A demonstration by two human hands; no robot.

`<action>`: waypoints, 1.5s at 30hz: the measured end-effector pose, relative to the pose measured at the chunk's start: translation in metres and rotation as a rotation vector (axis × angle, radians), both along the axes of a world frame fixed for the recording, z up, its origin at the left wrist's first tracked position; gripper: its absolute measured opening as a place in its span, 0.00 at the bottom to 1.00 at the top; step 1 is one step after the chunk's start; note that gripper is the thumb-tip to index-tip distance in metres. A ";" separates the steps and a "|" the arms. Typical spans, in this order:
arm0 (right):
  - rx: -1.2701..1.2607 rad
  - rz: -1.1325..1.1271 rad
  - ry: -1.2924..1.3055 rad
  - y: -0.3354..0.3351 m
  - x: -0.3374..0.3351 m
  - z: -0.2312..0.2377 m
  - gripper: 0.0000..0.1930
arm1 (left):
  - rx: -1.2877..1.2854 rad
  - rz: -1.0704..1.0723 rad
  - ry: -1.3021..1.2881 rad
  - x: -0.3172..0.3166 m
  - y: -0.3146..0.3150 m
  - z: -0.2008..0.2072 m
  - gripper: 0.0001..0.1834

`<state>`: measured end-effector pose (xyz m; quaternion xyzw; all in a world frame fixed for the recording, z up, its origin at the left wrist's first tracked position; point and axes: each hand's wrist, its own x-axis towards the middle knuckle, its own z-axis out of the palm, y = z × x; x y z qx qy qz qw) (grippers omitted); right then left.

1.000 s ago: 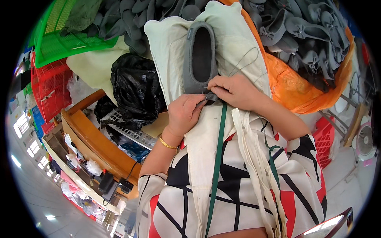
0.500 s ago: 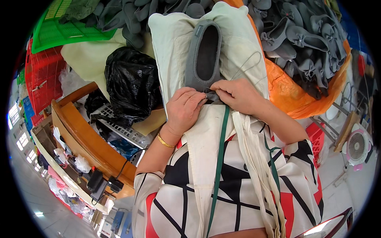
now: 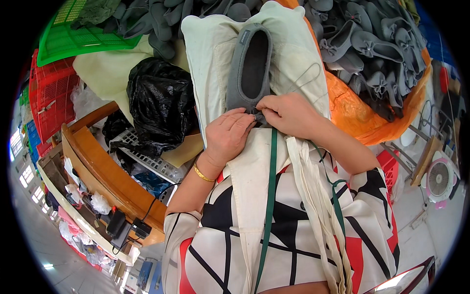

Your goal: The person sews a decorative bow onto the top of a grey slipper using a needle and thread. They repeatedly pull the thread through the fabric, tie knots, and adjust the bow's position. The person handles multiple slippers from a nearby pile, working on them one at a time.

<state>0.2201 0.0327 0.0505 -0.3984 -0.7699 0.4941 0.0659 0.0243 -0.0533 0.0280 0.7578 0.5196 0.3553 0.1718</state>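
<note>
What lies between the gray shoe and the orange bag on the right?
In the head view, part of the white cushion lies between the gray shoe and orange bag, with thin thread looped over it.

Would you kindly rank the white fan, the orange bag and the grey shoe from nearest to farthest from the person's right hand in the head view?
From the right hand:
1. grey shoe, at its fingertips
2. orange bag, to the right
3. white fan, far right
</note>
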 end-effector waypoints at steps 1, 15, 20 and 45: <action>-0.017 0.000 -0.017 0.001 -0.002 0.002 0.10 | 0.001 -0.003 0.000 0.000 0.000 -0.001 0.15; -0.183 -0.060 0.171 -0.004 0.007 -0.034 0.08 | -0.092 0.022 -0.083 -0.003 -0.003 -0.004 0.12; -0.155 -0.066 0.190 -0.007 0.002 -0.039 0.09 | -0.187 0.056 -0.192 -0.004 -0.006 -0.013 0.10; 0.215 0.089 0.102 0.009 -0.034 -0.030 0.05 | 0.056 -0.003 0.056 -0.002 -0.002 -0.003 0.13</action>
